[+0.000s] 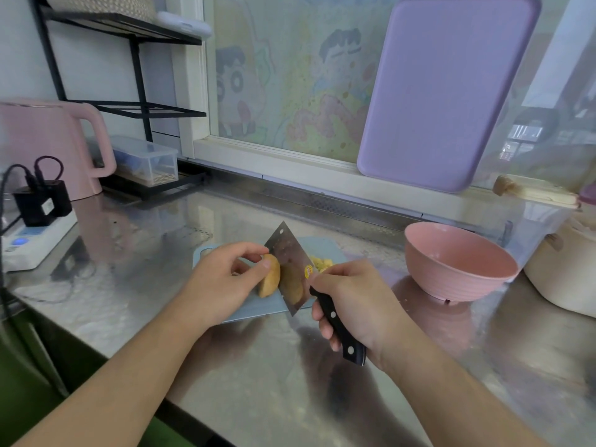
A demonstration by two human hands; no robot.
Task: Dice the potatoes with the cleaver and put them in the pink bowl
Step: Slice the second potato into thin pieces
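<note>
Mid-slice: left hand (222,275) fingers pinch the potato (270,280); right hand (351,301), beside it, clamps the cleaver (290,272); next, press down.

Pink kettle (48,146), lilac board (448,91), black rack (135,59), power strip (35,243)

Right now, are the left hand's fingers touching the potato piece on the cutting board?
Touching. The head view shows the left hand with its thumb and fingers pressed on the potato piece, no gap visible.
</note>
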